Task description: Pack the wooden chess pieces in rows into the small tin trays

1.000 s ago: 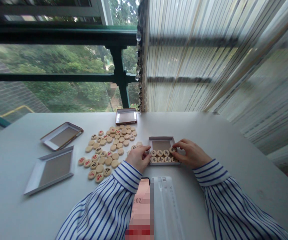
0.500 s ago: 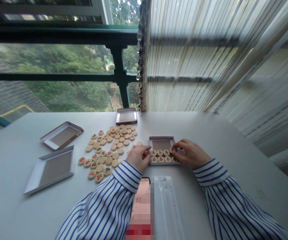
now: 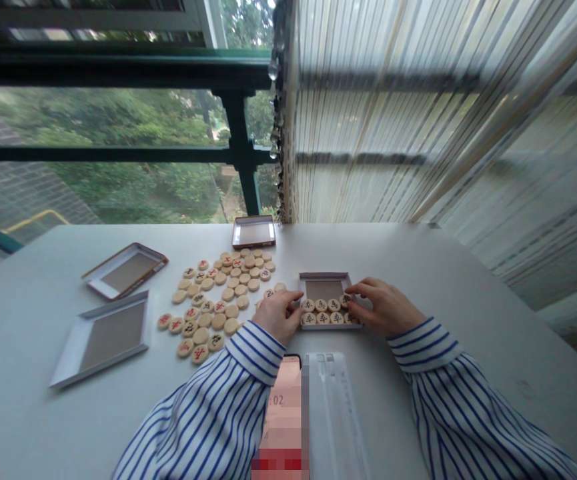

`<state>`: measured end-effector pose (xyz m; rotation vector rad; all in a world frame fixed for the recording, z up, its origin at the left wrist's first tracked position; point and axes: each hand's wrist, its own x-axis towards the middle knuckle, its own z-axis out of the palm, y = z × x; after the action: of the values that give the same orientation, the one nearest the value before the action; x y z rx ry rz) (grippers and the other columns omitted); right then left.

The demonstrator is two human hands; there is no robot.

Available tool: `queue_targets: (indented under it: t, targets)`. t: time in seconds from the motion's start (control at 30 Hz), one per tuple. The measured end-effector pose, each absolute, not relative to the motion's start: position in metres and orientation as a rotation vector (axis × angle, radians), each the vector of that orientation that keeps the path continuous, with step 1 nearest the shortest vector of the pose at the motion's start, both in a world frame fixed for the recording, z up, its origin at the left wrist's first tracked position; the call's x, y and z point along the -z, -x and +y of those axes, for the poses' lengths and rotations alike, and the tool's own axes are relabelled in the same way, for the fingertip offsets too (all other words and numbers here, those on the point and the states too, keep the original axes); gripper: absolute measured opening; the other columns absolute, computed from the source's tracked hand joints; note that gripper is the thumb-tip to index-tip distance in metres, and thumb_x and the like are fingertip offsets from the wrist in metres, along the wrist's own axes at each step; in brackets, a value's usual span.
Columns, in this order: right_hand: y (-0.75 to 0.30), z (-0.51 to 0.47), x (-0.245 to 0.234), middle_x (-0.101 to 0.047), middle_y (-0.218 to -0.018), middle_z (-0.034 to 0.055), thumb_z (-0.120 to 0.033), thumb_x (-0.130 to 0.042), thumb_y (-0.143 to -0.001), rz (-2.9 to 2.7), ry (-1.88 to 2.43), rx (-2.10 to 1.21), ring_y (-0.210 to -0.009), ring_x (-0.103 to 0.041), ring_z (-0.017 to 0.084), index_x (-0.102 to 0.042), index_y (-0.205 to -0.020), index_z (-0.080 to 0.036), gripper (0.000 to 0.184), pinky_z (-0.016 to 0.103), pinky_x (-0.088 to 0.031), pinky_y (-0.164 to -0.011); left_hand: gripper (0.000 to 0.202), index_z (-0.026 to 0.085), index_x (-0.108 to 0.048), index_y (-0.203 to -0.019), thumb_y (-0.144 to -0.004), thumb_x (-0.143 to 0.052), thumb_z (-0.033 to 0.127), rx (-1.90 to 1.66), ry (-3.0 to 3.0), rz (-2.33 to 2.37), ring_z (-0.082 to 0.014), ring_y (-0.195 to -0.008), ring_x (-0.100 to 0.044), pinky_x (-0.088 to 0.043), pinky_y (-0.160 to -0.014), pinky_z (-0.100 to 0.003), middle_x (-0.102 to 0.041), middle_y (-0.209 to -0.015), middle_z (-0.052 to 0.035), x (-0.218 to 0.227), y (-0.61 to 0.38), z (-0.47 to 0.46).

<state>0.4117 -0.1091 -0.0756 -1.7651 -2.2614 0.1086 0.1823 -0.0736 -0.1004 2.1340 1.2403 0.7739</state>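
Note:
A shallow white cardboard box (image 3: 324, 275) lies in front of me with two rows of round wooden Chinese chess pieces along its near side. The pieces carry black characters, such as this horse piece (image 3: 321, 305). My left hand (image 3: 277, 317) is at the box's left wall, its thumb and index finger closed against it. My right hand (image 3: 387, 308) reaches over the right wall, with finger and thumb on the chess piece (image 3: 345, 301) at the right end of the upper row. That hand partly hides the lower right piece.
Many loose chess pieces (image 3: 218, 322), some face down, spread left of the box. Two open trays (image 3: 141, 340) (image 3: 131, 248) lie at the left, a smaller box (image 3: 253, 248) at the back. A phone (image 3: 285, 380) and a clear-topped white case (image 3: 335, 413) lie nearest me.
Almost nothing differs. Both hands stay at the box, and the right fingers shift very slightly on the end piece.

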Motion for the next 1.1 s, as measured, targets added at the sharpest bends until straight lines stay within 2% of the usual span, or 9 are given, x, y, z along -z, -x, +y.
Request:
queue_targets:
  t: [0.27, 1.1]
  targets:
    - [-0.4135, -0.1092, 0.0778, -0.061, -0.094, 0.0069, -0.028, -0.046, -0.079, -2.274, 1.731, -0.118, -0.083, -0.058, 0.018, -0.064, -0.1, -0.024, 0.028, 0.029, -0.044, -0.076, 0.029, 0.014, -0.062, -0.098, -0.069, -0.056, 0.016, -0.775, -2.132, 1.239, -0.0107, -0.059, -0.059, -0.049, -0.061, -0.023, -0.064, -0.074, -0.0028, 0.0992, -0.183, -0.0742]
    - [-0.4123, -0.1089, 0.0773, -0.061, -0.093, 0.0051, -0.029, -0.045, -0.078, -2.297, 1.773, -0.144, -0.083, -0.057, 0.016, -0.065, -0.097, -0.025, 0.027, 0.027, -0.043, -0.077, 0.029, 0.014, -0.062, -0.098, -0.069, -0.057, 0.017, -0.78, -2.144, 1.24, -0.0108, -0.06, -0.059, -0.049, -0.061, -0.023, -0.064, -0.076, -0.0035, 0.1006, -0.1824, -0.0741]
